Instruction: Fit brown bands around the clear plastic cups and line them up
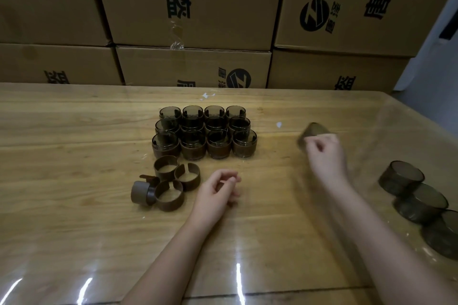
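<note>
Several smoky clear cups with brown bands (204, 132) stand in three tight rows at the table's middle. Just in front of them lie several loose brown bands (168, 184), one of them on its side at the left. My left hand (215, 192) rests on the table right of the loose bands, fingers loosely curled with nothing seen in them. Further right, my right hand (326, 153) grips a bare cup (312, 131) tilted above the table; both are motion-blurred. A nested row of bare cups (411, 193) lies on its side at the right edge.
The wooden table (74, 156) has a glossy clear cover. Stacked cardboard boxes (193, 7) form a wall right behind its far edge. A pale wall shows at the far right.
</note>
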A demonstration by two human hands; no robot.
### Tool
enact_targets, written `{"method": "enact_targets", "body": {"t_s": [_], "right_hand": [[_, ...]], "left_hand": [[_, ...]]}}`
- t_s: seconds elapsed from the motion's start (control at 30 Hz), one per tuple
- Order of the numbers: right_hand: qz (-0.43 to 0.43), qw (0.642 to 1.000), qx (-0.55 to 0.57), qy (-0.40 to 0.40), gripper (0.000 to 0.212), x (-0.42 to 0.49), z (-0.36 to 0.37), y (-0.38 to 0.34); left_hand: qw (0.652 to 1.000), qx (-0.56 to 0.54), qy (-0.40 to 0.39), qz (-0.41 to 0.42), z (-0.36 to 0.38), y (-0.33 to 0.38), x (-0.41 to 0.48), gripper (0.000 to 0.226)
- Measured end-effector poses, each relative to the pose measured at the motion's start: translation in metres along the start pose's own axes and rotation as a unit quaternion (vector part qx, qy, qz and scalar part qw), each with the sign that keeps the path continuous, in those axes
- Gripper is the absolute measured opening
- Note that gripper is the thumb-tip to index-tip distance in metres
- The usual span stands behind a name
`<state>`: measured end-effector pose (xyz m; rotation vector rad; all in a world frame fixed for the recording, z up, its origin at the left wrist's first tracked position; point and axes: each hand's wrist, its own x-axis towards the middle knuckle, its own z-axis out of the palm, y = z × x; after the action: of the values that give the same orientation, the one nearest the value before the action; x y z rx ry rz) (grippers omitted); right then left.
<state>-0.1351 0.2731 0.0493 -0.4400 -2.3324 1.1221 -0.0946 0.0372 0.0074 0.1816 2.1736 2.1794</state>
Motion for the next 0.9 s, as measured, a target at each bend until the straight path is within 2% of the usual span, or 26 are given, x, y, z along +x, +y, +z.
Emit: {"method": "enact_targets", "body": {"t_s": [0.07, 0.17, 0.23, 0.3, 0.4, 0.5, 0.6, 0.7, 0.8, 0.9], "right_hand": [[-0.024, 0.988, 0.144, -0.045, 0.022, -0.034, 0.019, -0.025], [0.005, 0.946, 0.294, -0.136, 0.031, -0.08, 0.044, -0.045], [0.006, 0.923, 0.342, -0.178, 0.031, -0.099, 0.056, -0.047], [-0.012, 0.908, 0.375, -0.187, 0.031, -0.105, 0.061, -0.043], [-0.028, 0.887, 0.422, -0.187, 0.026, -0.105, 0.062, -0.034], [-0.005, 0.86, 0.472, -0.196, 0.024, -0.101, 0.065, -0.026], [-0.071, 0.875, 0.441, -0.186, 0.016, -0.1, 0.067, -0.022], [-0.168, 0.907, 0.354, -0.155, 0.03, -0.1, 0.071, -0.021], [-0.134, 0.92, 0.326, -0.173, 0.042, -0.098, 0.076, -0.021], [-0.098, 0.914, 0.334, -0.207, 0.043, -0.095, 0.076, -0.018]], "left_hand": [[0.999, -0.044, 0.012, -0.003, -0.001, 0.002, 0.001, 0.026], [0.995, -0.094, 0.018, -0.008, -0.003, 0.002, 0.001, 0.051], [0.997, -0.08, 0.004, -0.004, -0.004, 0.002, 0.0, 0.054], [0.999, -0.045, 0.006, 0.007, -0.006, 0.001, -0.001, 0.053], [0.998, -0.064, 0.007, 0.003, -0.007, 0.0, 0.001, 0.06], [0.999, -0.042, 0.017, 0.008, -0.003, -0.001, 0.004, 0.045], [0.998, -0.037, 0.041, 0.026, -0.001, 0.0, 0.006, 0.034], [0.993, -0.106, 0.054, 0.006, -0.004, 0.0, 0.009, 0.046], [0.978, -0.205, 0.037, -0.031, -0.01, -0.002, 0.013, 0.055], [0.977, -0.211, 0.013, -0.039, -0.014, -0.004, 0.016, 0.057]]}}
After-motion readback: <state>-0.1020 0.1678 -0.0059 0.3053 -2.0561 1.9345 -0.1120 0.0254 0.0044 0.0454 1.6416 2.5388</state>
